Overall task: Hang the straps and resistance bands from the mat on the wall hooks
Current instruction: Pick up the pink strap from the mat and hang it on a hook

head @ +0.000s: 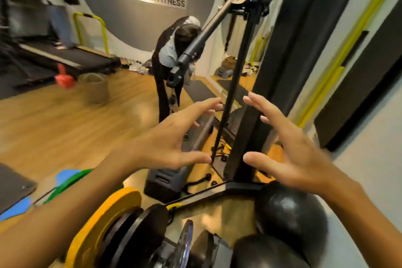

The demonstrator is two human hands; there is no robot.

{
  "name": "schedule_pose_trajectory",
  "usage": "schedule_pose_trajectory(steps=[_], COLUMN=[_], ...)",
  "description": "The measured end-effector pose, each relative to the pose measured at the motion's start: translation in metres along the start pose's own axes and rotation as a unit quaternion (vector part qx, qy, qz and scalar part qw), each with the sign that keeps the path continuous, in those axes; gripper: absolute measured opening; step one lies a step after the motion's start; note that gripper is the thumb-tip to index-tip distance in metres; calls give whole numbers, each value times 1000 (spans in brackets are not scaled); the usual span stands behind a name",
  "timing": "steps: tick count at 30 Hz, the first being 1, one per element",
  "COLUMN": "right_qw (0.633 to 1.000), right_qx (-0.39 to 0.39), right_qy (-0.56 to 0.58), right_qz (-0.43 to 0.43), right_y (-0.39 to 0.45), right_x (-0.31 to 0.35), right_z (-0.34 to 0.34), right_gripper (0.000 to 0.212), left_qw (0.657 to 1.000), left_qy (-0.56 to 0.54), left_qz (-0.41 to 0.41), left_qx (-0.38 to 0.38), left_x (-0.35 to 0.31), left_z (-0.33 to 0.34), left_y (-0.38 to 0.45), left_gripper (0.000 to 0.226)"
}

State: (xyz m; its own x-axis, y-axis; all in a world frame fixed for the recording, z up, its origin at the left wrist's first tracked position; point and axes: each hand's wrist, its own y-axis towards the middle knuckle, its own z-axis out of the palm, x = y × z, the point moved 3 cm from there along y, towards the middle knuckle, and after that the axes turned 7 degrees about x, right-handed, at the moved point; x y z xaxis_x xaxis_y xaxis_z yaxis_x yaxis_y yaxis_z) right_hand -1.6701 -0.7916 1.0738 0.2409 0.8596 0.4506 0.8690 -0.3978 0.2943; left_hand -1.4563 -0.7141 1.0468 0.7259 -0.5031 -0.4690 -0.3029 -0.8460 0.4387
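- Head view: both hands were raised in front of a tall black metal machine post (237, 85); the left hand (174, 137) and right hand (289, 148) were spread, fingers apart, holding nothing.
- A green flat rubber resistance band (65, 183) lay on the wooden floor (65, 119) at lower left, beside a dark grey mat (13, 187).
- A yellow strap (339, 59) hung along the right wall.
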Motion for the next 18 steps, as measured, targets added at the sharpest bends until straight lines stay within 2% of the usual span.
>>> schedule_pose_trajectory(steps=[6, 11, 18], right_qw=[987, 957, 916], right_qx=[91, 196, 297], right_qy=[94, 135, 151], right_qz=[-93, -166, -224], right_y=[62, 100, 132], right_x=[6, 42, 113], right_z=[79, 186, 296], right_gripper=[91, 88, 83], left_qw=[980, 933, 869], left_qy=[51, 47, 46], left_qz=[-182, -349, -485], left_qx=[-59, -66, -88], left_x=[30, 48, 43], left_z=[-9, 5, -14], left_y=[-93, -188, -306], left_gripper=[94, 95, 98])
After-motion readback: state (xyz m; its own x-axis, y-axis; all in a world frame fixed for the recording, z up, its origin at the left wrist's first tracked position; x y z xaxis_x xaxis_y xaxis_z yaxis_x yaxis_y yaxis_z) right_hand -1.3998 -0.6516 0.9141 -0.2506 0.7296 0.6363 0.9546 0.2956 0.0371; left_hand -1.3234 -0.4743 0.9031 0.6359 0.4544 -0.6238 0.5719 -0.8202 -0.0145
